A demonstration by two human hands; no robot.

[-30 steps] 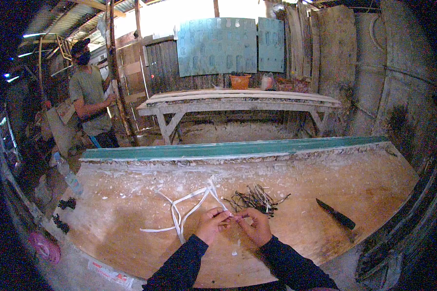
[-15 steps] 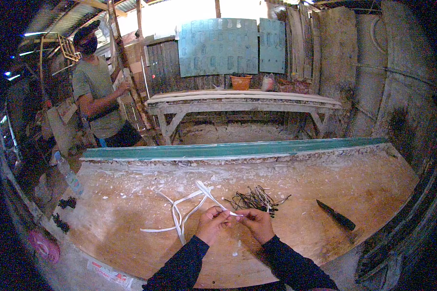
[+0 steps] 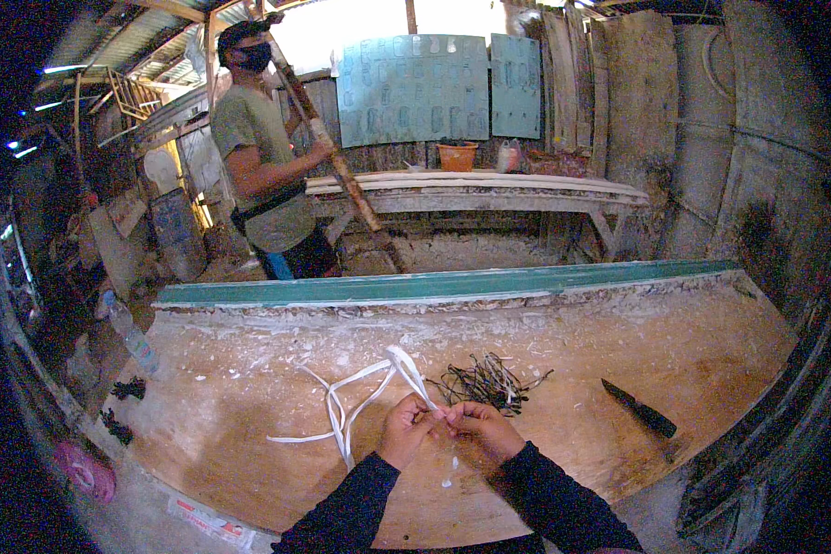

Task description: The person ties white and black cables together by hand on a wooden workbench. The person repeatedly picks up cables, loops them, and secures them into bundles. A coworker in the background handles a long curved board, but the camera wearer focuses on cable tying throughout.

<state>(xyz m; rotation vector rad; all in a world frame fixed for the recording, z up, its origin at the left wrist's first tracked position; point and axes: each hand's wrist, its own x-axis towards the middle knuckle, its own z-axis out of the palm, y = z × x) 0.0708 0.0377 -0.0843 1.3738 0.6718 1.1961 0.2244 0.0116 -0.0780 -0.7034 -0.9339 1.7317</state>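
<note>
My left hand (image 3: 405, 431) and my right hand (image 3: 486, 429) meet over the near middle of the wooden board, their fingertips pinched close together. Between them is one end of a white flat strip (image 3: 404, 361), which loops up from my left fingers. Its other lengths lie tangled on the board to the left. Just beyond my right hand rests a pile of thin dark cords (image 3: 482, 380), some with pale parts. A knife (image 3: 639, 409) with a black handle lies farther right. My fingers hide the very tip of the strip.
A green, white-edged rail (image 3: 452, 286) runs along the board's far edge. On the left are a plastic bottle (image 3: 129, 330) and small black bundles (image 3: 125, 388). Past the rail, a person (image 3: 272, 157) holds a long pole (image 3: 342, 175) near a bench (image 3: 489, 196).
My hands have drawn closer together, and the strip's loop has shifted slightly right. The person beyond the rail has walked to the right with the pole.
</note>
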